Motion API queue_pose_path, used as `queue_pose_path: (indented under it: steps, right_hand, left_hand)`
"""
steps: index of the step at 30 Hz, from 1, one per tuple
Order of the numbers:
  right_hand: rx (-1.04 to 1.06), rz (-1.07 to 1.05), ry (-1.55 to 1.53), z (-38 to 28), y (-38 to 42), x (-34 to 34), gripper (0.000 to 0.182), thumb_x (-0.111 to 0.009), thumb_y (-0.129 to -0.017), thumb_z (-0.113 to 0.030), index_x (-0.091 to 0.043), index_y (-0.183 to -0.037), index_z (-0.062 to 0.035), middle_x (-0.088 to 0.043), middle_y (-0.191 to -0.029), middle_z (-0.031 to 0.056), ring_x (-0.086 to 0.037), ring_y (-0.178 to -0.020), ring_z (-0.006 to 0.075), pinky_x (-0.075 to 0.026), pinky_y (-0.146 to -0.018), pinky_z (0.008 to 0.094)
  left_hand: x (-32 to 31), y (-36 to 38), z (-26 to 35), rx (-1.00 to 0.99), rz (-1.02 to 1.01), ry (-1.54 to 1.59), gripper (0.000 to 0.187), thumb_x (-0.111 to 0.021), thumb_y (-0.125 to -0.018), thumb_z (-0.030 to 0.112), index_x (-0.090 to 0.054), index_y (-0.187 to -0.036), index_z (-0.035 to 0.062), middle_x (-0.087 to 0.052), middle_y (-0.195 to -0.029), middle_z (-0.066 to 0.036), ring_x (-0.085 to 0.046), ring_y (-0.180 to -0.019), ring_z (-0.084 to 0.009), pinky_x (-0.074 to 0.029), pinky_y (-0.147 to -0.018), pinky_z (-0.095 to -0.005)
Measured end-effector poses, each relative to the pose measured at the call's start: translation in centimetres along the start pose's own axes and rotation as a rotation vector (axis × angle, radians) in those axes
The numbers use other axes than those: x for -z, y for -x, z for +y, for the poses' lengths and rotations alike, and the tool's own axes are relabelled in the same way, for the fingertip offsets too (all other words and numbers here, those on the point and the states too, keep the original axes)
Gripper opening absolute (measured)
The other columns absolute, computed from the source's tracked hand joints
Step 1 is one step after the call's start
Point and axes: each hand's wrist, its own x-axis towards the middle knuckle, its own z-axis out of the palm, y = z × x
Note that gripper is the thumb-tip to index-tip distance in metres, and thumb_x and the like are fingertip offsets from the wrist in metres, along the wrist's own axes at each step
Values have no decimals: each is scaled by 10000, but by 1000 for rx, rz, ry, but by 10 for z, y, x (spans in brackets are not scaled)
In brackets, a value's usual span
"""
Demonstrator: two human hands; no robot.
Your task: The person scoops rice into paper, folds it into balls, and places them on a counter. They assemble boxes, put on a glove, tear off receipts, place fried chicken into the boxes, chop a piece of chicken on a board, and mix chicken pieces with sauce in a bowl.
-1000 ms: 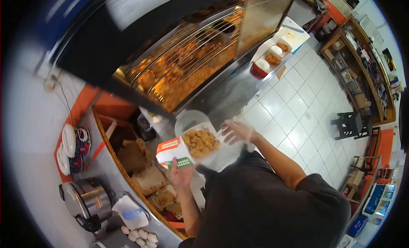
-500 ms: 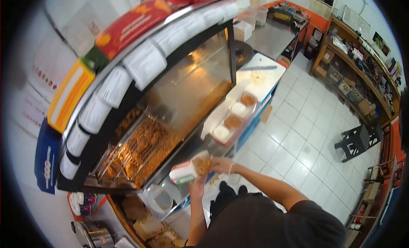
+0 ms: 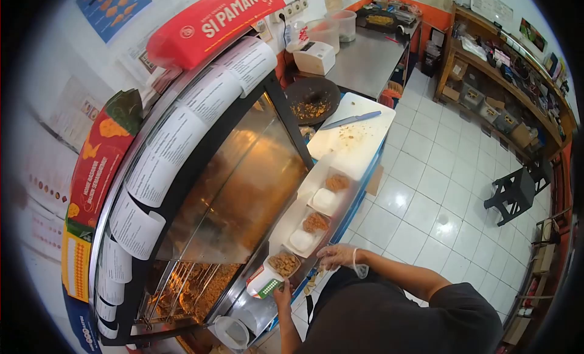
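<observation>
My left hand [image 3: 283,293] is closed on the near side of a printed carton [image 3: 266,284] filled with brown fried pieces [image 3: 284,264]. The carton sits over the metal counter in front of the warmer. My right hand [image 3: 337,256], in a clear plastic glove, hovers apart from it by the counter edge. Its fingers are loosely bent and apart, with nothing seen in them. Just beyond stand two open boxes, each with a white rice mound [image 3: 302,239] and a brown fried piece [image 3: 316,222].
A glass food warmer [image 3: 243,171] with fried food inside rises on the left. Farther along are a white cutting board [image 3: 359,132] with a knife [image 3: 351,120] and a dark stone mortar [image 3: 312,100]. A clear plastic tub [image 3: 231,332] stands near. Black stools [image 3: 513,194] are on the tiled floor.
My right hand has come away from the carton's fried pieces and moved right. My left hand still holds the carton, now beside the rice boxes. The camera view has shifted.
</observation>
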Motion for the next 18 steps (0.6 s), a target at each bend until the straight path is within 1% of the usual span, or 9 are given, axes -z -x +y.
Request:
queue_pose_path:
  steps: [3, 5, 7, 9, 10, 13, 16, 17, 18]
  right_hand:
    - [-26, -8, -80, -35, 2, 6, 486, -643, -922, -230, -487, -1336, -28, -652, -1125, 126, -647, -978, 209, -545, -828, 325]
    - [-84, -122, 17, -48, -13, 0, 487, -653, -916, -217, -494, -1337, -33, -651, -1148, 128, -650, -975, 212, -544, -833, 320]
    - [-64, -190, -65, -54, -28, -21, 470, -646, -921, -220, -503, -1328, -37, -656, -1155, 117, -658, -962, 209, -544, -837, 315]
    - [-24, -258, -219, -58, -41, -46, 330, -638, -921, -219, -589, -1211, -69, -688, -916, 37, -655, -779, 130, -530, -660, 267]
    - [-36, -283, -217, -58, -49, -58, 330, -638, -921, -219, -589, -1211, -69, -688, -916, 37, -655, -779, 130, -530, -660, 267]
    - [92, -264, -47, -73, -50, -85, 134, -637, -914, -203, -641, -973, -82, -663, -826, 10, -632, -675, 107, -508, -604, 237]
    - [293, -177, 344, -85, -60, -109, 228, -600, -920, -226, -634, -1072, -61, -658, -813, 34, -613, -670, 93, -522, -628, 255]
    - [236, -137, 741, -122, -53, -108, 411, -468, -958, -413, -637, -1166, -101, -692, -1084, 55, -597, -1114, 206, -240, -1144, 407]
    - [587, 30, 1042, -120, -66, -92, 375, -470, -953, -355, -617, -1219, -136, -622, -1256, 77, -525, -1233, 202, -178, -1175, 407]
  left_hand:
    - [24, 14, -17, 71, -86, -129, 267, -681, -897, 224, -622, -988, -20, -657, -780, -79, -653, -620, -156, -518, -486, -278]
    - [41, 30, -39, -101, -183, -216, 247, -657, -914, 201, -612, -967, -36, -676, -809, -111, -692, -650, -189, -538, -507, -279]
    - [46, 78, -31, -151, -121, -244, 250, -646, -918, 168, -622, -1009, -63, -694, -854, -147, -704, -650, -220, -546, -525, -275]
    - [52, 122, -36, 41, -12, -141, 230, -648, -909, 127, -651, -1024, -73, -704, -833, -162, -698, -638, -206, -549, -538, -263]
    - [47, 149, -36, 51, 12, -133, 230, -648, -909, 127, -651, -1024, -73, -704, -833, -162, -698, -638, -206, -549, -538, -263]
    - [28, 214, -67, 49, 238, 262, 207, -631, -917, 117, -685, -987, -70, -709, -789, -168, -694, -624, -202, -549, -541, -265]
    - [30, 256, -129, 104, 197, -141, 260, -554, -963, 149, -703, -938, -62, -709, -766, -173, -698, -633, -209, -558, -583, -281]
    - [28, 256, -112, 129, 215, -294, 285, -529, -978, 160, -708, -937, -57, -710, -768, -175, -698, -630, -211, -559, -602, -284]
    - [26, 259, -90, 36, 211, -220, 303, -502, -995, 183, -678, -1059, -54, -716, -827, -173, -700, -653, -188, -558, -625, -300]
